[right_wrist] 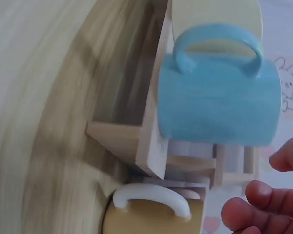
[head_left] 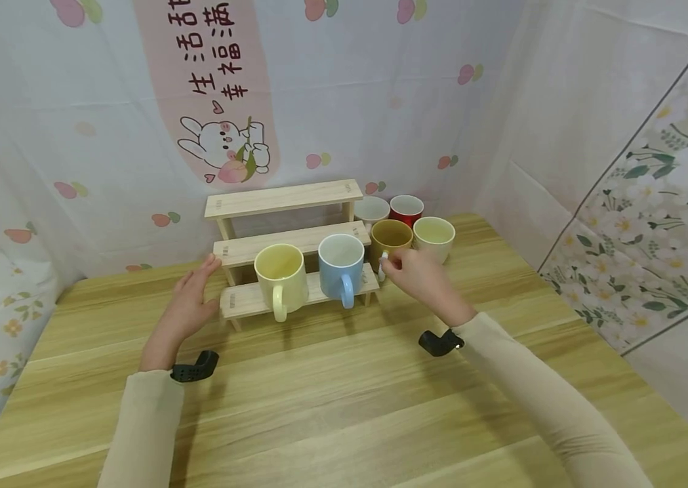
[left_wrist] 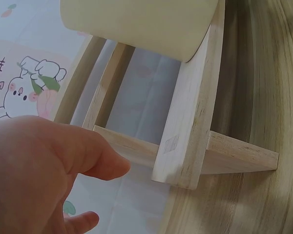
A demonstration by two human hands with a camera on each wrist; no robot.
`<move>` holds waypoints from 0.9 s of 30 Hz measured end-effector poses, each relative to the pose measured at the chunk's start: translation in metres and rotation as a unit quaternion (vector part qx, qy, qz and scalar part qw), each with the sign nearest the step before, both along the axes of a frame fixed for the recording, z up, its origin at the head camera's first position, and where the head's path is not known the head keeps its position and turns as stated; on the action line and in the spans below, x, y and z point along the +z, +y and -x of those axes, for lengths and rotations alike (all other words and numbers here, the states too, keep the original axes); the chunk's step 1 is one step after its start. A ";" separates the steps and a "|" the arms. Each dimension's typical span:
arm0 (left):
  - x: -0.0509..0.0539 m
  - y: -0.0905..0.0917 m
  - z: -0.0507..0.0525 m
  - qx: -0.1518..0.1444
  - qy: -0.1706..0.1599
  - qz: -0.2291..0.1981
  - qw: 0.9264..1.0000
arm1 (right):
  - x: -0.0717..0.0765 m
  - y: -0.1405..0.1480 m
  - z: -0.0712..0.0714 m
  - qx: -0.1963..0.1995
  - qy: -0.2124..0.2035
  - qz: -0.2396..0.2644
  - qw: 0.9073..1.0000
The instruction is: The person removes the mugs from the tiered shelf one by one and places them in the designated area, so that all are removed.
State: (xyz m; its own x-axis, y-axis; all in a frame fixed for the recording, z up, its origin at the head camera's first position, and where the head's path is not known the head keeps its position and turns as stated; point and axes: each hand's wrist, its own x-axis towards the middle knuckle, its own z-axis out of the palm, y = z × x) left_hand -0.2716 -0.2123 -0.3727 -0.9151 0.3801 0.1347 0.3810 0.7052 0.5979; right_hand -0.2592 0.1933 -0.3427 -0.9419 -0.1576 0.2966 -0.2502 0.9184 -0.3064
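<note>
Left hand [head_left: 188, 305] and right hand [head_left: 423, 274] are empty; by the desk's [head_left: 307, 407] back edge, grab the breakable-looking brown cup's [head_left: 391, 236] handle [right_wrist: 147, 191].

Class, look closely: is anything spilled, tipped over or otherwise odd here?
Nothing looks spilled or tipped; the yellow mug and blue mug stand upright. The printed rabbit on the hanging cloth looks odd: turned sideways, ears pointing left in the head view.
</note>
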 end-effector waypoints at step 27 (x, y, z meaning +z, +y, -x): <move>-0.002 -0.001 -0.001 0.006 -0.009 -0.019 1.000 | -0.022 -0.064 -0.023 0.044 0.064 0.003 0.997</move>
